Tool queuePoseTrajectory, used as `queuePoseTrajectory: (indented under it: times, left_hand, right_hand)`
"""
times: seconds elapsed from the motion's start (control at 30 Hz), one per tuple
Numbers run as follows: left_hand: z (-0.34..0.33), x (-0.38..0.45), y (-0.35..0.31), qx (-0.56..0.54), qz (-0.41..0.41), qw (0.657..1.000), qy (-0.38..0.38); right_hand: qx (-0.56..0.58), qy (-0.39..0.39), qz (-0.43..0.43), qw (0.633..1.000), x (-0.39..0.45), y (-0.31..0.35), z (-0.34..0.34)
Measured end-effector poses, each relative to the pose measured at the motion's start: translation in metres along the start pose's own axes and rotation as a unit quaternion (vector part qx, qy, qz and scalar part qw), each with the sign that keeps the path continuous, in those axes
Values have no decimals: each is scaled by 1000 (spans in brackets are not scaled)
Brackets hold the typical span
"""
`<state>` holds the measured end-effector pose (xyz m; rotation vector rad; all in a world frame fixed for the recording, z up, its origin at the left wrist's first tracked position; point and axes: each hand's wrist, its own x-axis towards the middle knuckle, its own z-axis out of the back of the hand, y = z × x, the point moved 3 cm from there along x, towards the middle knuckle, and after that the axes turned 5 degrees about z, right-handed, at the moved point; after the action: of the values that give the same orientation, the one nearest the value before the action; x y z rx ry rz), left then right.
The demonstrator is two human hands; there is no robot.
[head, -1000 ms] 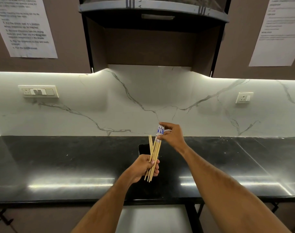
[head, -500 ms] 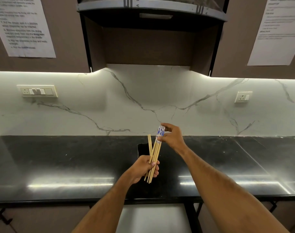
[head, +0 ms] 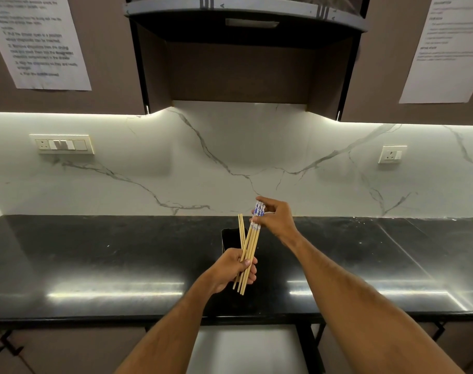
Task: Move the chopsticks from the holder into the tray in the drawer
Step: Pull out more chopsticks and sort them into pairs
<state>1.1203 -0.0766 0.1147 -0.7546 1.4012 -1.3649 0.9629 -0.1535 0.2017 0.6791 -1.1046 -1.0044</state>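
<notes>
A single wide-angle camera worn on the head looks forward and slightly down from standing height. It faces the marble wall squarely, with the black tabletop close below and the hood at the top edge. Both forearms reach in from the bottom edge.

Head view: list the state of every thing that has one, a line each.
chopsticks: bundled, out of the holder, held in both hands
black holder: upright on the countertop, two chopsticks left in it
left hand: closed round the lower ends
right hand: pinching the patterned tops
drawer: cannot tell
</notes>
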Motion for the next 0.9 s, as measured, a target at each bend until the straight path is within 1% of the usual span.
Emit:
queuePoseTrajectory:
  times: [0.17, 0.37, 0.47, 0.63, 0.73, 0.9]
  left_hand:
    - [0, -3, 1, -10, -9, 1000, -2]
    - [-2, -7, 3, -50, -25, 998, -27]
    - [-3, -9, 6, -70, -17, 997, -30]
    - [-1, -11, 11, -99, 9, 995, -23]
    - [-2, -15, 13, -96, 24, 995, -18]
    - [-1, -18, 19, -84, 38, 996, -2]
  right_hand:
    - [-2, -23, -9, 1000, -3, -3, 1]
    - [39, -36, -26, 998, -9, -8, 1]
    - [71, -43, -42, 996, -13, -9, 0]
    - [134, -51, -95, 985, -20, -15, -4]
    - [131, -46, -106, 985, -24, -19, -7]
    - [112, -32, -94, 989, -33, -23, -7]
